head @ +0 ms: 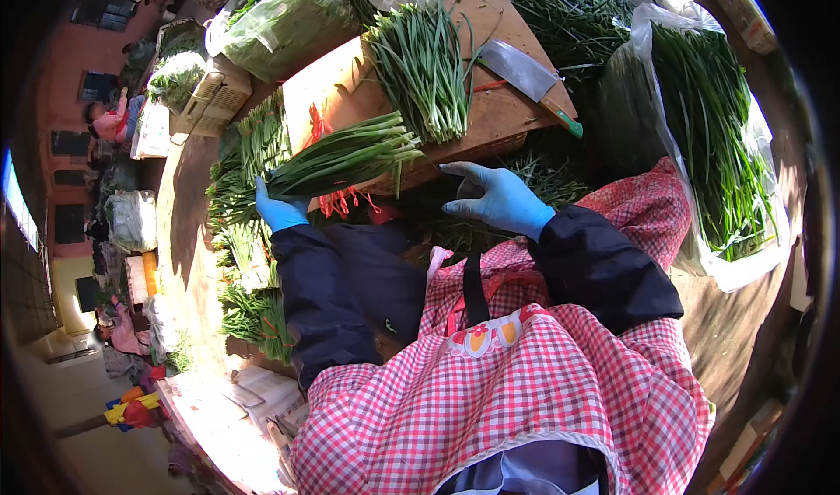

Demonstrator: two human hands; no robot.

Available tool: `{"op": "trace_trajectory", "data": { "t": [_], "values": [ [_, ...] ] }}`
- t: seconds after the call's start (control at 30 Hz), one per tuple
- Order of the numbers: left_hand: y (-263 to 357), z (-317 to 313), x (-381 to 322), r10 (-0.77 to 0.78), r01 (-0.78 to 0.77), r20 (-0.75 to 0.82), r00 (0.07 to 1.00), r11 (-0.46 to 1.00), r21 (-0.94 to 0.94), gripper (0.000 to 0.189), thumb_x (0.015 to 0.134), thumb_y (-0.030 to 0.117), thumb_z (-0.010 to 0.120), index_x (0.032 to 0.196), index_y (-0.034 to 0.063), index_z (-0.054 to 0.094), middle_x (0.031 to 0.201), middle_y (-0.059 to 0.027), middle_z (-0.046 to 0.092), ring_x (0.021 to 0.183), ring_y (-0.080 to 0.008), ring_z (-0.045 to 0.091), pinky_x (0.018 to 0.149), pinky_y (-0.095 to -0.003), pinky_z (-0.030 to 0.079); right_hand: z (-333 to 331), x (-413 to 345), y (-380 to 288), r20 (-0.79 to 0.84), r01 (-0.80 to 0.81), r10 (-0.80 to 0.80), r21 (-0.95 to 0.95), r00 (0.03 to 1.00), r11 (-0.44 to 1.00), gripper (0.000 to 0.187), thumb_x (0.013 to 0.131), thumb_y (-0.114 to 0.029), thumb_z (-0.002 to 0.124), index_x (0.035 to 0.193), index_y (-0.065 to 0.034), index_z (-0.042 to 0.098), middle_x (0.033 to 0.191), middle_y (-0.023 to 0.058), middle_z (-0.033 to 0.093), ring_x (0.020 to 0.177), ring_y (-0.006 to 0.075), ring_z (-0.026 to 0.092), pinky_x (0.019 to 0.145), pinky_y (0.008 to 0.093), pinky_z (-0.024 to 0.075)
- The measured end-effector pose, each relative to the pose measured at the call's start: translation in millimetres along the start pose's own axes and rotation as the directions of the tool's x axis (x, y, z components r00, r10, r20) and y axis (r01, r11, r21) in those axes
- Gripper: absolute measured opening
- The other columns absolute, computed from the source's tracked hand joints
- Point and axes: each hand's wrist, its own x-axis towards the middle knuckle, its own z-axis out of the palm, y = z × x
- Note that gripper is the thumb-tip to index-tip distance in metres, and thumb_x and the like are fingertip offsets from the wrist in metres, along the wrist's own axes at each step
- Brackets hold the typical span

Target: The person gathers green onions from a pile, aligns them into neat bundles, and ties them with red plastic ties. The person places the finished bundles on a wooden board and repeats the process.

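Note:
My left hand (281,208), in a blue glove, grips the leafy end of a bunch of garlic chives (348,154). The pale cut ends of that bunch point right, above the near edge of a wooden board (323,87). My right hand (505,196), also gloved in blue, is off to the right of the bunch, fingers apart and holding nothing. A loose heap of chives (423,75) lies on the board. To its right rests a cleaver (518,70) with a wooden and green handle. Red ties (338,201) hang at the board's near left edge.
Tied chive bundles (249,249) are stacked on my left. A plastic-lined load of chives (712,141) stands at the right, and loose greens (564,19) lie behind the board. Another filled bag (289,29) sits at the far left. A person (111,121) is in the distance.

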Motion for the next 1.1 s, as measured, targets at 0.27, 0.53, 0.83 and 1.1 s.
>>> {"op": "trace_trajectory", "data": {
  "t": [0.27,0.53,0.83,1.1],
  "values": [
    [-19,-9,-7,-0.025,0.025,0.002,1.000,1.000,0.011,0.046,0.092,0.046,0.049,0.106,0.0040,0.061,0.110,-0.0161,0.062,0.099,-0.0347,0.059,0.084,-0.0530,0.049,40,33,-40,0.126,-0.117,0.032,0.759,0.991,0.641,0.027,0.091,-0.025,0.061,0.097,0.0011,0.062,0.070,0.0055,0.062,0.055,0.0124,0.056,0.053,0.0247,0.0465],
    [-24,-21,2,0.025,-0.017,0.082,0.996,0.995,-0.094,0.040,0.094,0.045,0.045,0.083,0.0084,0.058,0.081,-0.0085,0.062,0.078,-0.0276,0.059,0.083,-0.0459,0.050,-13,-1,-15,0.045,-0.019,-0.010,0.585,0.999,0.811,0.016,0.093,-0.011,0.055,0.101,0.0012,0.062,0.088,0.0057,0.065,0.076,0.0108,0.061,0.069,0.0244,0.0490],
    [-12,12,-26,0.137,-0.111,0.186,0.973,0.983,-0.144,0.040,0.094,0.046,0.044,0.073,0.0111,0.047,0.067,-0.0021,0.047,0.065,-0.0198,0.046,0.066,-0.0363,0.042,14,33,-21,0.122,-0.156,0.097,0.730,0.988,0.666,0.034,0.088,-0.014,0.060,0.119,-0.0032,0.056,0.092,0.0018,0.064,0.071,0.0073,0.058,0.059,0.0208,0.0453],
    [-5,20,-31,0.194,-0.169,0.174,0.965,0.975,-0.147,0.034,0.095,0.040,0.045,0.072,0.0145,0.041,0.065,-0.0001,0.042,0.061,-0.0153,0.038,0.063,-0.0317,0.036,12,28,-10,0.166,-0.171,0.076,0.692,0.983,0.701,0.041,0.087,-0.011,0.061,0.125,0.0005,0.050,0.100,0.0057,0.063,0.080,0.0105,0.062,0.065,0.0232,0.0515]
  ]
}}
